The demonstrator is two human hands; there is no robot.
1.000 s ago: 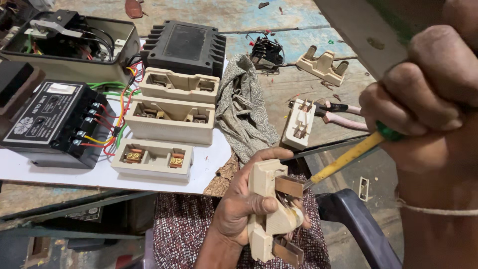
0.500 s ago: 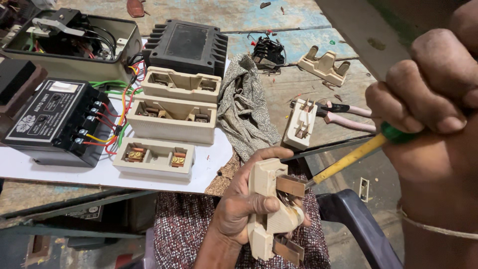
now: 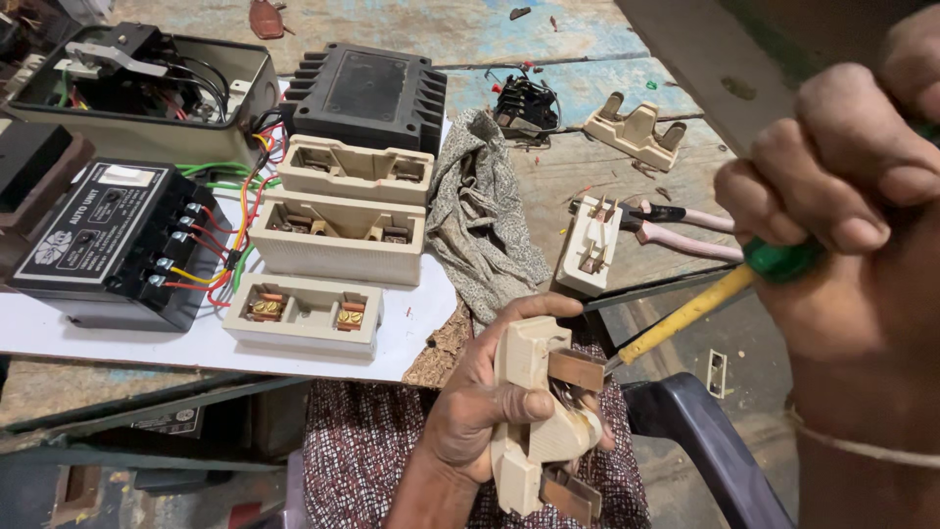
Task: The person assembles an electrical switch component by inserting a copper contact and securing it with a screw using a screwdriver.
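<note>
Nearest, at six o'clock, the left hand grips a cream fuse carrier over the lap. At three o'clock the right hand clasps a yellow-shafted screwdriver, tip touching it. Beyond lie cream bases.

The right hand has been shifted slightly right and up in the view since a second ago, closer to the camera, with more knuckle area shown and the green handle now seen below the fingers. The screwdriver shaft is angled the same, but its tip is now placed right at the metal contact of the cream fuse carrier held in the left hand. The carrier has been tilted slightly, lower contact less visible.
</note>
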